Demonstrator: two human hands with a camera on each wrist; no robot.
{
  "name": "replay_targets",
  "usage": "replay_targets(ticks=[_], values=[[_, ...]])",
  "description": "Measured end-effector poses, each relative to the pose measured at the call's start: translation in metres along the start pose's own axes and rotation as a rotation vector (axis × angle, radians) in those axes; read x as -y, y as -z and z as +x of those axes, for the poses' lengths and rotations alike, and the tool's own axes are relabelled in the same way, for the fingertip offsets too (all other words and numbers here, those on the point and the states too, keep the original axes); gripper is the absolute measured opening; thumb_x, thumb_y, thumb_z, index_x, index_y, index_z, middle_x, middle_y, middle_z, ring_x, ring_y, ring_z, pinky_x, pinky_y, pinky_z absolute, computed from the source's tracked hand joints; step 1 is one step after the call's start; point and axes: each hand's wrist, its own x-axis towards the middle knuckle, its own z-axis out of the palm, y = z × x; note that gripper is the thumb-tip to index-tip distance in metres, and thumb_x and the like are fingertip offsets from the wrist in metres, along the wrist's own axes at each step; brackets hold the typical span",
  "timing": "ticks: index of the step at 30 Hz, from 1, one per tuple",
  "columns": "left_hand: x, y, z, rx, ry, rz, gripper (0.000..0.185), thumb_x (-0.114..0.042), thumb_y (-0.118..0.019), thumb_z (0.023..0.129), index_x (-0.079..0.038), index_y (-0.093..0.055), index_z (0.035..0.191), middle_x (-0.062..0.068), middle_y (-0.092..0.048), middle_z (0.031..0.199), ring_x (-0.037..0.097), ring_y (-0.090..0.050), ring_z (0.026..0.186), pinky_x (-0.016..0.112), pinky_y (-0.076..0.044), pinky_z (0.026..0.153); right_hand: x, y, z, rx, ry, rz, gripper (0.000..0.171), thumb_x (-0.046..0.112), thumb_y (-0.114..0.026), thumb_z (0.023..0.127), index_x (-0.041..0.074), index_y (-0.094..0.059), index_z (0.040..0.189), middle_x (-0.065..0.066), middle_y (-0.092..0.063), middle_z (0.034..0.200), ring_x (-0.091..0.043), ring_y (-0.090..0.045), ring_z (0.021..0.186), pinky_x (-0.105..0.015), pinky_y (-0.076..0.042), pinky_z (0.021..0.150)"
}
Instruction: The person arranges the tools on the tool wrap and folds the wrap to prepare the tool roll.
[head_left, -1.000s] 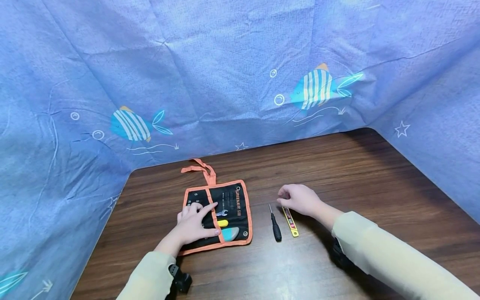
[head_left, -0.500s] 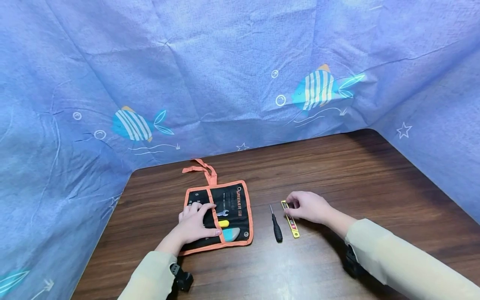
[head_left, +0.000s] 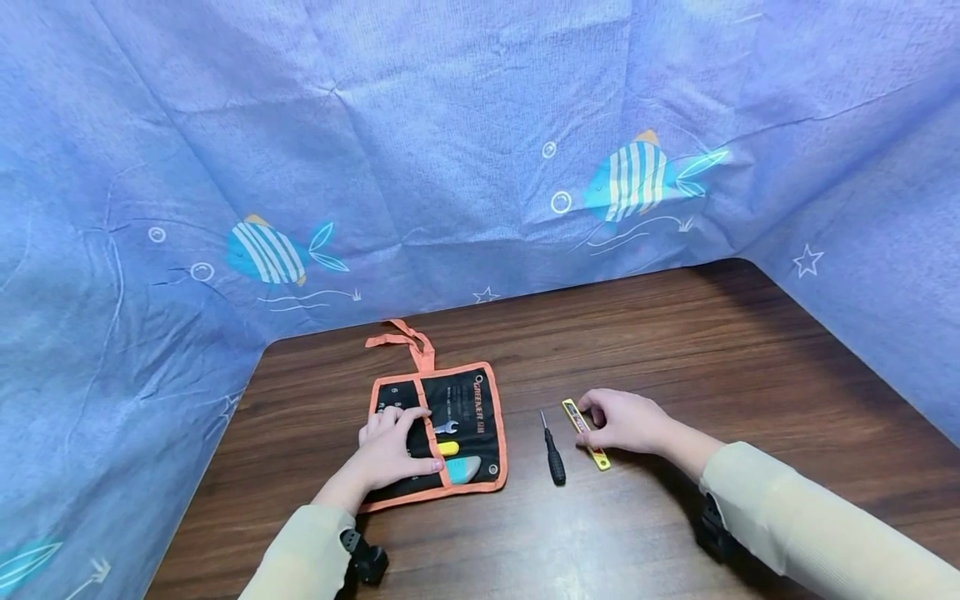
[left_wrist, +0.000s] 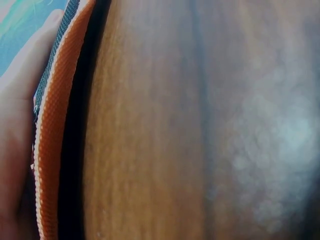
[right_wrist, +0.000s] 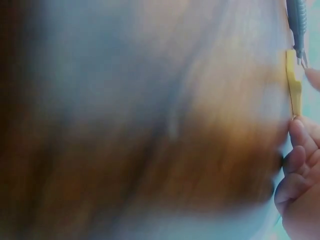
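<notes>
My left hand (head_left: 381, 454) rests on the black tool pouch (head_left: 471, 408) with orange edging, thumb and index finger spread along its middle seam. Tools poke out of its pockets: an open-end wrench (head_left: 447, 427), a yellow handle end (head_left: 447, 448) and a rounded teal-and-grey end (head_left: 462, 469). With thumb and fingers on its two sides, my right hand (head_left: 628, 422) pinches a slim yellow utility knife (head_left: 602, 459) lying aslant, its middle partly hidden. In the right wrist view the yellow knife (right_wrist: 295, 90) shows between thumb and fingers. Left of it lies a black-handled screwdriver (head_left: 555, 462).
The orange tie straps (head_left: 408, 337) stretch from the pouch toward the back of the wooden table (head_left: 675, 333). A blue fish-print cloth (head_left: 450, 167) stands behind and beside the table. Each wrist wears a small black camera.
My right hand has come down and nearer onto the utility knife and taken hold of it. The knife's near end has swung right. The left hand has stayed on the pouch.
</notes>
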Motion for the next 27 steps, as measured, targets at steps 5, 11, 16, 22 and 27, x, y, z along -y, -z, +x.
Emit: replay_targets(ticks=[5, 11, 16, 22, 27], values=[[0.002, 0.001, -0.001, 0.003, -0.002, -0.002, 0.089, -0.078, -0.063, 0.06, -0.031, -0.047, 0.133, 0.007, -0.043, 0.121, 0.03, -0.033, 0.109, 0.054, -0.029, 0.089, -0.001, 0.0, -0.002, 0.004, 0.035, 0.004, 0.037, 0.038, -0.074, 0.071, 0.018, -0.061, 0.1, 0.014, -0.047, 0.073, -0.002, -0.044, 0.06, -0.025, -0.036, 0.054], [0.003, 0.002, -0.001, 0.015, -0.013, 0.001, 0.088, -0.077, -0.063, 0.062, -0.031, -0.045, 0.135, 0.006, -0.044, 0.121, 0.029, -0.033, 0.109, 0.053, -0.029, 0.09, -0.002, 0.001, -0.003, 0.026, 0.04, 0.007, 0.035, 0.034, -0.074, 0.071, 0.019, -0.062, 0.101, 0.015, -0.048, 0.071, -0.001, -0.044, 0.059, -0.024, -0.036, 0.053], [0.001, 0.0, -0.001, 0.008, -0.019, -0.005, 0.087, -0.076, -0.064, 0.063, -0.031, -0.045, 0.135, 0.005, -0.044, 0.12, 0.028, -0.033, 0.108, 0.053, -0.029, 0.089, -0.006, 0.002, -0.003, 0.013, 0.089, 0.057, 0.023, 0.021, -0.07, 0.074, 0.017, -0.064, 0.096, 0.014, -0.048, 0.068, -0.001, -0.043, 0.058, -0.023, -0.036, 0.053], [0.0, -0.001, 0.0, 0.016, -0.012, 0.003, 0.087, -0.078, -0.062, 0.063, -0.033, -0.045, 0.135, 0.005, -0.043, 0.12, 0.027, -0.032, 0.107, 0.051, -0.028, 0.09, -0.011, 0.003, 0.0, -0.034, 0.116, 0.104, 0.019, 0.018, -0.069, 0.074, 0.018, -0.066, 0.093, 0.011, -0.048, 0.073, -0.003, -0.044, 0.063, -0.024, -0.037, 0.057], [0.001, 0.0, -0.002, 0.02, -0.007, 0.01, 0.087, -0.078, -0.062, 0.063, -0.033, -0.045, 0.135, 0.005, -0.043, 0.12, 0.026, -0.032, 0.106, 0.052, -0.028, 0.091, -0.009, 0.0, 0.007, -0.039, 0.124, 0.157, 0.019, 0.018, -0.068, 0.076, 0.021, -0.066, 0.095, 0.012, -0.05, 0.075, -0.003, -0.047, 0.066, -0.024, -0.039, 0.06]])
